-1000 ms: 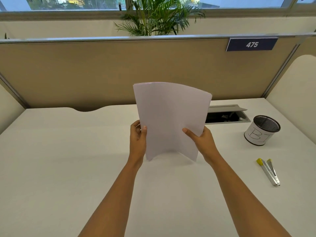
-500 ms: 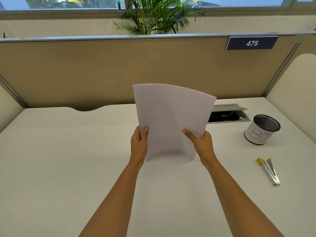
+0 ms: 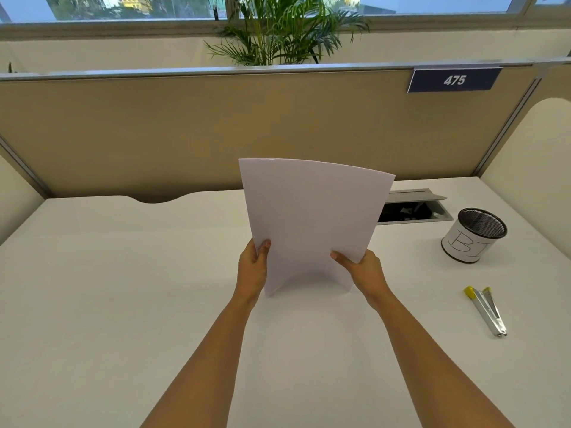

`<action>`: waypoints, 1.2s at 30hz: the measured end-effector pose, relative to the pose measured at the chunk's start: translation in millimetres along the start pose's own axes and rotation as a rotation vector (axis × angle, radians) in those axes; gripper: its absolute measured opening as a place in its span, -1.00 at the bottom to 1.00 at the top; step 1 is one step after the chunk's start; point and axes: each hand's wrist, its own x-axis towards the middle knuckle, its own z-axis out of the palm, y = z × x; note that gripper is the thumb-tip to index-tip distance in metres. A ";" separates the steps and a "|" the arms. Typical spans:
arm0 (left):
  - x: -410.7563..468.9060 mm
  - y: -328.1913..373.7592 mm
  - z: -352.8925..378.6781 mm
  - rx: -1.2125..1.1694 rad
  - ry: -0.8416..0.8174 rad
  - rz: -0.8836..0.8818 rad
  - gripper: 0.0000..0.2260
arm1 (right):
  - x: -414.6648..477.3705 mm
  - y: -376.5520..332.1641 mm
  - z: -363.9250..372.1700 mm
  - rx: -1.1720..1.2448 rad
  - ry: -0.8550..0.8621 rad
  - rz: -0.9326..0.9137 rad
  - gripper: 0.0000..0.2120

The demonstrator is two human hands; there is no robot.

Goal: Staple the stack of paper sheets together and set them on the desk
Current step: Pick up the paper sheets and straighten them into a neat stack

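The stack of paper sheets [image 3: 312,223] stands upright over the middle of the white desk [image 3: 123,288], bowed into a shallow curve, with its lower corners at or just above the desk surface — contact cannot be confirmed. The left hand [image 3: 251,268] grips the lower left edge, thumb curled over the near face and the other fingers hidden behind the sheets. The right hand [image 3: 366,268] grips the lower right edge the same way, thumb laid across the front. The stapler [image 3: 486,310], silver with yellow ends, lies flat on the desk well to the right of the right hand, untouched. A mesh pen cup [image 3: 474,234] with a hand-lettered white label stands beyond the stapler, near an open cable hatch [image 3: 414,211] partly hidden behind the sheets. A tan partition [image 3: 185,134] runs along the back of the desk and carries a blue plate [image 3: 454,80] marked 475 — a palm plant [image 3: 284,29] rises behind it.
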 end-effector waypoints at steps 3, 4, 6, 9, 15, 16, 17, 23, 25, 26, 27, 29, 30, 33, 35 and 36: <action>1.9 2.4 -2.5 0.004 0.009 -0.004 -0.68 | -0.4 -4.4 -1.6 -0.012 0.000 -0.020 -0.57; 3.9 4.6 -4.1 0.010 0.006 -0.003 -0.71 | -0.5 -7.0 -3.1 0.004 -0.003 -0.030 -0.57; 9.1 9.9 -8.9 0.020 -0.003 -0.017 -0.73 | -0.5 -12.5 -7.3 0.048 -0.007 -0.047 -0.57; 17.4 19.5 -16.2 0.033 -0.030 -0.058 -0.69 | 1.2 -23.5 -13.6 0.045 -0.018 -0.060 -0.59; 28.0 38.8 -27.0 0.039 -0.084 -0.171 -0.70 | 4.1 -41.0 -16.4 0.077 -0.051 0.012 -0.61; 28.5 41.0 -29.3 0.023 -0.093 -0.184 -0.72 | 4.9 -42.1 -16.0 0.101 -0.035 0.020 -0.59; 27.9 42.7 -31.5 0.012 -0.104 -0.193 -0.72 | 5.2 -42.7 -15.7 0.136 -0.010 0.029 -0.59; 15.5 41.9 -36.2 -0.262 -0.108 -0.252 -0.71 | 2.2 -43.7 -4.6 0.390 0.115 0.073 -0.62; 9.7 43.9 -31.7 -0.453 -0.079 -0.298 -0.73 | 0.3 -45.7 2.4 0.444 0.169 0.103 -0.62; 6.9 44.8 -28.5 -0.538 -0.075 -0.314 -0.75 | -0.5 -47.0 5.8 0.478 0.194 0.122 -0.61; 4.2 45.6 -24.7 -0.594 -0.081 -0.321 -0.76 | -1.1 -48.1 9.1 0.509 0.217 0.137 -0.61; -1.7 47.1 -15.1 -0.603 -0.124 -0.321 -0.78 | -3.3 -51.1 15.4 0.547 0.250 0.152 -0.62; -5.0 48.1 -9.6 -0.574 -0.155 -0.317 -0.79 | -4.9 -53.0 18.3 0.565 0.263 0.153 -0.63; -13.0 50.6 7.0 -0.472 -0.234 -0.300 -0.80 | -7.6 -57.5 27.3 0.646 0.293 0.162 -0.65; -15.3 52.5 14.4 -0.427 -0.228 -0.272 -0.80 | -10.1 -60.3 31.9 0.673 0.313 0.179 -0.67; -14.9 53.2 16.4 -0.412 -0.208 -0.259 -0.80 | -10.3 -60.9 33.1 0.681 0.315 0.182 -0.69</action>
